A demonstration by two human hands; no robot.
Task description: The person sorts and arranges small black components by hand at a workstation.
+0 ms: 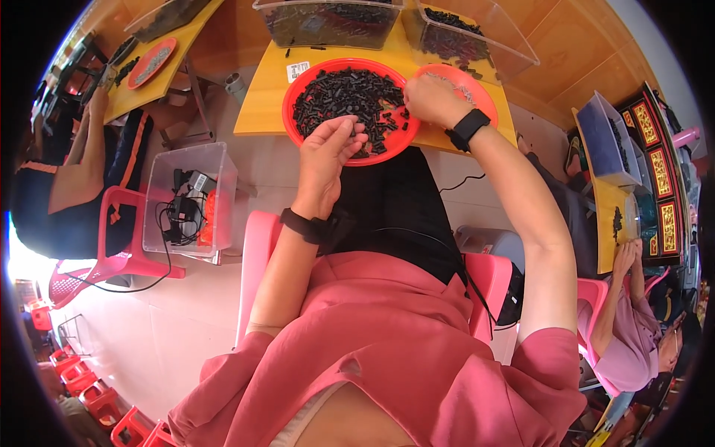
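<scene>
A red round basin (408, 136) full of small black cylindrical parts (339, 97) sits at the front of a yellow table. Over its near rim, my left hand (325, 153) is closed, thumb against fingertips; what they pinch is too small to make out. Right of the basin lies an orange-red plate (485, 97) with small pale pieces (463, 91). My right hand (436, 100) is above the left part of that plate, beside the basin rim. Its fingers are curled together, and anything in them is hidden.
Clear plastic bins with black parts stand behind, one (328, 26) at the back and one (469, 37) at back right. A white label (297, 71) lies on the table (261, 104). On the floor at left is a clear bin (155, 195) with cables. Other people work at side tables.
</scene>
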